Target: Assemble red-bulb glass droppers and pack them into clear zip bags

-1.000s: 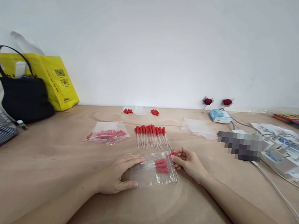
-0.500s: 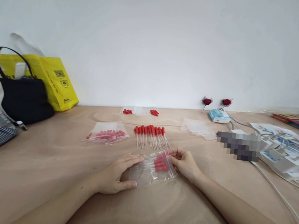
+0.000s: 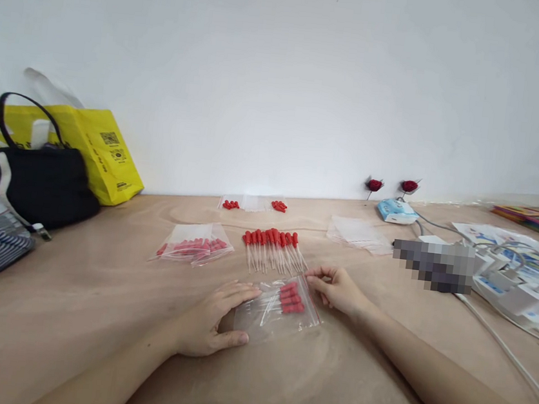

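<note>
A clear zip-lock bag (image 3: 265, 321) lies on the table in front of me, with several red-bulbed droppers (image 3: 292, 297) inside, bulbs towards the zip end. At the bag's left end rests my left hand (image 3: 217, 316), fingers stretched over its far edge and thumb apart near its lower side. My right hand (image 3: 335, 288) has its fingers pinched at the far right corner, by the zip. Just beyond the bag is a row of loose droppers (image 3: 271, 247) with clear stems. Filled bags (image 3: 194, 245) overlap to the left of that row.
A stack of flat clear bags (image 3: 356, 233) lies to the right. Two clusters of red pieces (image 3: 279, 206) sit near the wall. Further right are a tissue pack (image 3: 397, 210), a power strip (image 3: 522, 289) and cables. A black bag (image 3: 52, 184) and a yellow bag (image 3: 113, 158) stand left.
My right hand has shifted from the bag's zip edge to its far corner, and its fingers cover less of the bag. My left hand stays at the left end. The view has moved slightly.
</note>
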A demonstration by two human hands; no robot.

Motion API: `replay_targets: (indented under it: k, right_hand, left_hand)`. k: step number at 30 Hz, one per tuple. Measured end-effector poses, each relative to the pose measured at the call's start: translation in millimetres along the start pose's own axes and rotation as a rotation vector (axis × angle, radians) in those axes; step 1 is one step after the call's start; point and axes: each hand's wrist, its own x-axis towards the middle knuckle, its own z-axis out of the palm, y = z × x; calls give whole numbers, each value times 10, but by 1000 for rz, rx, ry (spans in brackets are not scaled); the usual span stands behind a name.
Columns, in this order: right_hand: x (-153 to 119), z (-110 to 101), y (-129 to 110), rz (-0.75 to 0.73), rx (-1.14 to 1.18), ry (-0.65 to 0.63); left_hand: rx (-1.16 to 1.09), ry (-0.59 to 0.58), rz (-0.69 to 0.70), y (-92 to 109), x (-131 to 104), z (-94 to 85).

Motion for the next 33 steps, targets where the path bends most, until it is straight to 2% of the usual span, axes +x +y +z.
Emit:
replay_targets:
  k: [4,11,16,21,25,29,33]
  right_hand:
    - [363,-73,-77,14,-88,222]
    - [1052,56,-181,68,-109,351]
    - [1261,121,-164,129,-78,389]
    - [1256,63,-160,168,35,364]
    - [1135,-125,-191,133,197,333]
    - [837,-384,-210,64,372,314]
    - [431,-562,-70,35,485,303]
  left_hand:
    - [1,-14,-11,-33,-4,6]
    - [-5,-3,10,-77,-16,25]
    - [18,-25,-21,15,-3,-28]
    - [22,-36,-20,40,2,-42]
    - [24,-45,-35,28,2,-29]
    - [39,-62,-70,0,-4,-3]
    - [39,-37,-81,-10,-5,18]
